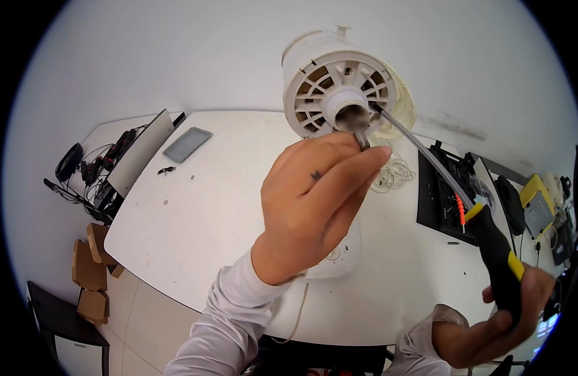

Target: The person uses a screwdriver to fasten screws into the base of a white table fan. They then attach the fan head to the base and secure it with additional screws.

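Observation:
A cream-white plastic housing, probably a fan's motor head, stands at the far side of the table with its round slotted end facing me. A short tube with a dark opening juts from its middle. Just in front of that opening, my left hand is closed in a pinch on a short greyish metal piece. My right hand, at lower right, grips the black and yellow handle of a long screwdriver. Its dark tip reaches the slots right of the tube; whether it touches a screw is hidden.
Coiled pale cord lies behind my left hand. A white plate-like part rests on the white table, partly under my wrist. A black tool case lies at right, a grey tray far left. Cardboard boxes stand on the floor.

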The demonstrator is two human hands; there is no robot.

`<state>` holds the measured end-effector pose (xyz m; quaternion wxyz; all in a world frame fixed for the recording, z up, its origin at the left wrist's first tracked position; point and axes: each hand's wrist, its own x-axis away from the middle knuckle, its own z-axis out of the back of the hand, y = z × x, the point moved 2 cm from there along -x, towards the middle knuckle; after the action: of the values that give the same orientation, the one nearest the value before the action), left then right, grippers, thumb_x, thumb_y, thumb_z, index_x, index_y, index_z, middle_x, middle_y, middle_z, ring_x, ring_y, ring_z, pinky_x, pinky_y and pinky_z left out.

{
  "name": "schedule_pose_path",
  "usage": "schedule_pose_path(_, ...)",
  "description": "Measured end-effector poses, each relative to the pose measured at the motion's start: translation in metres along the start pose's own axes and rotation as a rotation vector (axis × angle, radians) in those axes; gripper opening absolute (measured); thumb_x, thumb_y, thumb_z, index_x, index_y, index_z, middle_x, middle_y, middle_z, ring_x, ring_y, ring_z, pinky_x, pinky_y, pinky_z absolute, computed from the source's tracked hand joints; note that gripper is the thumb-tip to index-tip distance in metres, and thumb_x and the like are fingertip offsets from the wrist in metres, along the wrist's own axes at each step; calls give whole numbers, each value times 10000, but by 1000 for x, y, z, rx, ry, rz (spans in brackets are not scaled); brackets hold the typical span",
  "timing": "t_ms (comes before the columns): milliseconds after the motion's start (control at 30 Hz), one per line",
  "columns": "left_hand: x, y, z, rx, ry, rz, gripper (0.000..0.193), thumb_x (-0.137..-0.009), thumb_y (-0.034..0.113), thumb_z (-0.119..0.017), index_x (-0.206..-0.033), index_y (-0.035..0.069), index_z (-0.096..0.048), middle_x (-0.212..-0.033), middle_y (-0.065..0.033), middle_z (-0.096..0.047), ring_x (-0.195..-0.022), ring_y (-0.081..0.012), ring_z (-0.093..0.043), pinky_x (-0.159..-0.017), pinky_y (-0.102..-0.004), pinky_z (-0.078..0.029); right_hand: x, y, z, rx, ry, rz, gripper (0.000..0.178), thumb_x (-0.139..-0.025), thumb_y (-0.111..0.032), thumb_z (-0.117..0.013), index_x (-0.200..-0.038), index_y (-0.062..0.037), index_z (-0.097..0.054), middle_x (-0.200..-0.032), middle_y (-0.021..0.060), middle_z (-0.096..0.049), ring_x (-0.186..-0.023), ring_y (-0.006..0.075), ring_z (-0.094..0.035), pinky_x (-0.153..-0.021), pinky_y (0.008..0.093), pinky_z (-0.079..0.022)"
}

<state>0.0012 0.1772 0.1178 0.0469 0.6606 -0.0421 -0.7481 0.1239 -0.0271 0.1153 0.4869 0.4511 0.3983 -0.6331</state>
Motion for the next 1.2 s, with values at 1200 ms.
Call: schedule_pose_path(1200, 5, -4, -6, 101, 6, 21, 293, -702, -161, -553, -944, -3, -600, -810, -121, -603, -682, -188, -597, -661, -273, -477, -10, -26, 16, 5, -392, 95, 301, -897, -201, -351, -1162, -66, -403, -1120, 217, -421, -701, 185, -524, -453, 199, -401)
